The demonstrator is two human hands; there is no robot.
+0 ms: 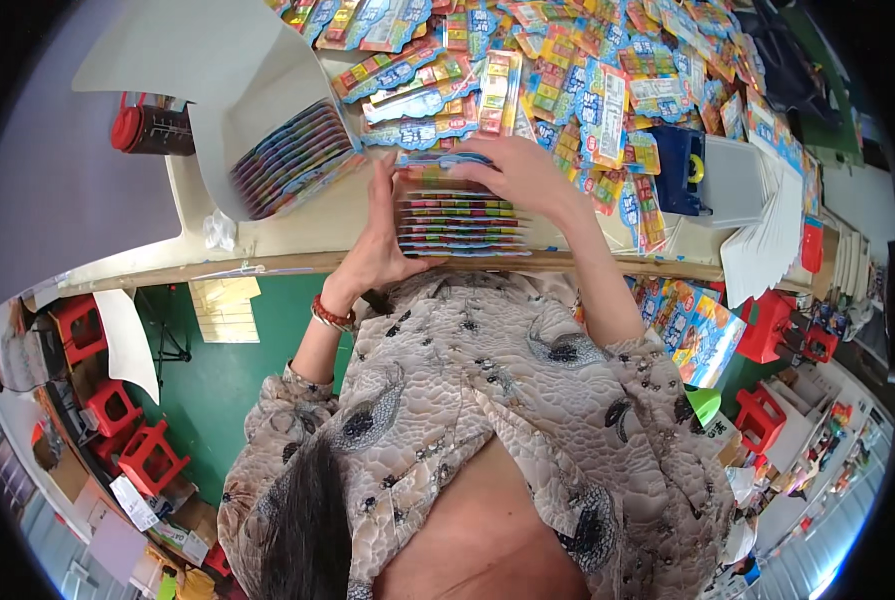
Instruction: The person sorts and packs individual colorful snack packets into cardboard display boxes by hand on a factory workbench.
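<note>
A row of colourful blister packs (464, 222) stands on edge at the table's near edge, in front of my body. My left hand (375, 238) braces its left side, the fingers pointing away from me and the thumb along the near end. At the far end, my right hand (515, 172) curls its fingers over a blue-topped blister pack (435, 158); its fingertips are partly hidden. To the left, a second row of blister packs (292, 160) leans in a pale grey curved tray (217, 120).
Loose blister packs (567, 90) heap over the table's far side. A dark blue tape dispenser (679, 170) stands at the right, near a stack of white sheets (762, 240). A red-lidded bottle (152, 128) is at the left. Red stools (150, 455) stand on the green floor (217, 390).
</note>
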